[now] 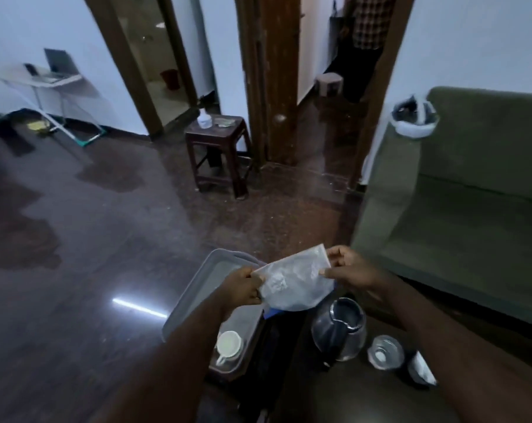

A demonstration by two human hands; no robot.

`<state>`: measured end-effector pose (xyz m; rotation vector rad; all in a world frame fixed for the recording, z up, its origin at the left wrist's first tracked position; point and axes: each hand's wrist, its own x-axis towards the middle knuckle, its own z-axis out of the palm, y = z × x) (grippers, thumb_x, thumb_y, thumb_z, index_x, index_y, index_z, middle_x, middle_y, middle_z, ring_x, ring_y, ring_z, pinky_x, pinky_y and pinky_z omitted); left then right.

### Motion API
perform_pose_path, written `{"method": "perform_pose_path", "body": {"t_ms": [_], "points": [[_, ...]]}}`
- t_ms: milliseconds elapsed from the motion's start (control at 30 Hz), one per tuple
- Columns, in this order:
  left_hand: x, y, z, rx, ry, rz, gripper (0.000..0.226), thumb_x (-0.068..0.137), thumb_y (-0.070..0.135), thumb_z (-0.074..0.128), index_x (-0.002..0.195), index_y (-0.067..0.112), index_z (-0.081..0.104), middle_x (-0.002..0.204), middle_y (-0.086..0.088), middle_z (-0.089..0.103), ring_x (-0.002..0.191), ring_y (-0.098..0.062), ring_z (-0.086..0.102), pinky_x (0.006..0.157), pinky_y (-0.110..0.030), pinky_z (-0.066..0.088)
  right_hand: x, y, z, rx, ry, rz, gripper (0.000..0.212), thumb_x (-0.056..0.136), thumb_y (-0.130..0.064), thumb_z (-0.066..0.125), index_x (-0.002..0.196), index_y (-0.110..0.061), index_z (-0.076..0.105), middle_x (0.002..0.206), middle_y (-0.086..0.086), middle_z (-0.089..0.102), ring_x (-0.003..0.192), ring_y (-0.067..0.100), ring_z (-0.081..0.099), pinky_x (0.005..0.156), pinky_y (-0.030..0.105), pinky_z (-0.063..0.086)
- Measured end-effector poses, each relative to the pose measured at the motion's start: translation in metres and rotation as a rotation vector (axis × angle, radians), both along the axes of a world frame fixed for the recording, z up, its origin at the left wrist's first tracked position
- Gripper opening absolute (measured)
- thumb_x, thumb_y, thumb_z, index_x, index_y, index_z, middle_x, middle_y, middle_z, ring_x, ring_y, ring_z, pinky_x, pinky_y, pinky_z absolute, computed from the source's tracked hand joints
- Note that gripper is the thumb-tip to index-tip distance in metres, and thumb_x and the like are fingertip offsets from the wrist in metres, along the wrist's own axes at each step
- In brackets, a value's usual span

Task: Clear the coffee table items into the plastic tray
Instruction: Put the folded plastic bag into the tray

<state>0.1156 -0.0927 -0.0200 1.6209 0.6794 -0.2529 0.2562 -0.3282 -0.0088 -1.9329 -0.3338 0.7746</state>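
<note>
I hold a clear plastic bag [295,282] with some white contents up in front of me with both hands. My left hand [243,286] pinches its left edge and my right hand [348,270] pinches its upper right corner. Below and left of the bag lies the grey plastic tray [194,288], and a white cup [228,346] stands in its near end. On the dark coffee table [335,392] to the right stand a steel kettle [339,328], a small glass [385,352] and a dark packet [420,369].
A green sofa [472,184] fills the right side. A small brown stool [219,151] with a bottle stands ahead by the wooden door frame. A white table with a laptop [57,68] is at the far left. A person stands in the far doorway.
</note>
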Motion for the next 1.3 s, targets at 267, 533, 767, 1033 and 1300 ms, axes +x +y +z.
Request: {"method": "perform_pose_path", "body": {"t_ms": [267, 533, 767, 1033, 1300], "points": [[-0.026, 0.106, -0.112, 0.178, 0.19, 0.069, 0.013, 0.087, 0.016, 0.067, 0.095, 0.007, 0.061, 0.076, -0.003, 0.066, 0.066, -0.013, 0.063, 0.062, -0.027, 0.048, 0.026, 0.166, -0.092, -0.234, -0.151, 0.207, 0.027, 0.082, 0.008, 0.068, 0.105, -0.004, 0.062, 0.072, 0.0, 0.055, 0.063, 0.01, 0.049, 0.051, 0.011, 0.042], [0.006, 0.118, -0.207, 0.692, 0.218, -0.236, 0.077, 0.075, 0.044, 0.074, 0.136, 0.018, 0.034, 0.129, -0.007, 0.053, 0.115, -0.028, 0.057, 0.096, -0.036, 0.046, 0.032, 0.24, -0.183, -0.382, -0.239, 0.358, 0.026, 0.088, -0.005, 0.065, 0.113, -0.011, 0.067, 0.1, 0.008, 0.067, 0.096, 0.021, 0.062, 0.09, 0.032, 0.052], [0.013, 0.108, -0.243, 0.75, 0.175, -0.745, 0.049, 0.083, 0.031, 0.064, 0.129, 0.031, 0.047, 0.129, -0.007, 0.044, 0.116, -0.033, 0.049, 0.089, -0.045, 0.05, 0.014, 0.252, -0.223, -0.74, -0.624, 0.762, 0.034, 0.091, -0.019, 0.058, 0.126, -0.023, 0.058, 0.129, 0.004, 0.058, 0.121, 0.026, 0.056, 0.102, 0.039, 0.047], [0.018, 0.096, -0.22, 0.898, 0.28, -0.97, 0.057, 0.082, 0.035, 0.066, 0.135, 0.022, 0.047, 0.133, -0.012, 0.045, 0.121, -0.036, 0.047, 0.093, -0.047, 0.042, -0.008, 0.233, -0.213, -0.979, -0.615, 0.978, 0.042, 0.095, -0.029, 0.053, 0.136, -0.026, 0.048, 0.145, 0.004, 0.044, 0.132, 0.029, 0.044, 0.108, 0.047, 0.04], [0.057, 0.068, -0.096, 1.127, -0.081, -0.745, 0.055, 0.09, 0.044, 0.055, 0.135, 0.014, 0.043, 0.146, -0.013, 0.04, 0.138, -0.032, 0.031, 0.109, -0.044, 0.027, -0.022, 0.169, -0.102, -0.804, -0.819, 0.433, 0.071, 0.092, -0.044, 0.05, 0.152, -0.017, 0.023, 0.161, 0.007, 0.023, 0.152, 0.027, 0.012, 0.119, 0.045, 0.024]]}}
